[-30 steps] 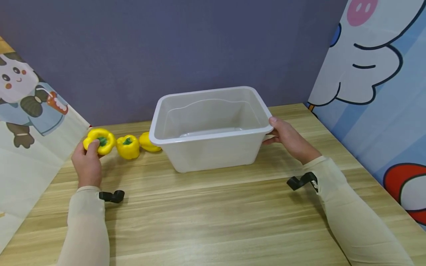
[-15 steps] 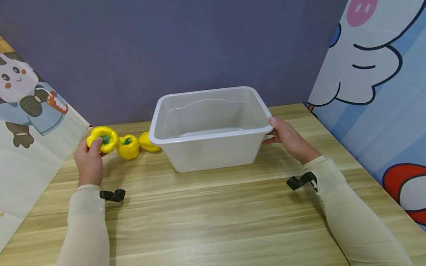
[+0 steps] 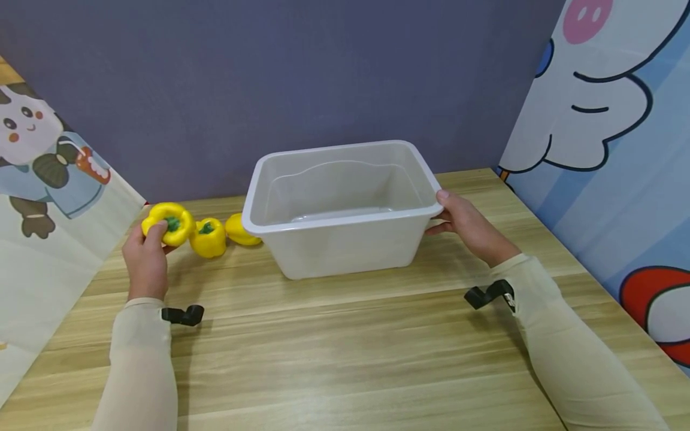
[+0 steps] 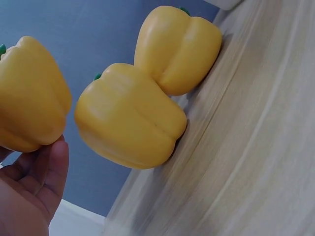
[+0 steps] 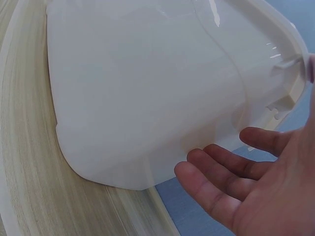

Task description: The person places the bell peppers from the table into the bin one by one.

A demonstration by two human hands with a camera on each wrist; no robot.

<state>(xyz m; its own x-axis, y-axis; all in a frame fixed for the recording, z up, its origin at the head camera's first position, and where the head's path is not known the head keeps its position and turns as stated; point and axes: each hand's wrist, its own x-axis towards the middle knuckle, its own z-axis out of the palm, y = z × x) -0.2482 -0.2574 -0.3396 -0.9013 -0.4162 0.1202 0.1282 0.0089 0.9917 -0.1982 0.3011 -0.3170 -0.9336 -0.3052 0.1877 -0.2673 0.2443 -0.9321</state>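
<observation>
My left hand (image 3: pixel 146 263) holds a yellow bell pepper (image 4: pixel 32 96) above the table at the left, thumb beside its green stem and fingers beneath. Just to its right, a second yellow bell pepper (image 3: pixel 209 243) stands upright. A third yellow bell pepper (image 3: pixel 242 232) lies between that one and a large off-white plastic tub (image 3: pixel 345 246), partly hidden by the tub's corner. On the tub's right end, my right hand (image 3: pixel 470 229) grips the rim, thumb on the edge. In the right wrist view its fingers (image 5: pixel 211 189) spread below the rim, close to the outer wall.
The wood-grain table (image 3: pixel 334 353) reaches to a grey-blue back panel (image 3: pixel 323 72). Cartoon-printed panels stand at the left (image 3: pixel 59 239) and right (image 3: pixel 636 209). Black wrist mounts (image 3: pixel 183 315) stick out from both sleeves.
My left hand has shifted slightly right and up with its pepper, which now overlaps the second pepper's edge in the head view. The tub and right hand have stayed put.
</observation>
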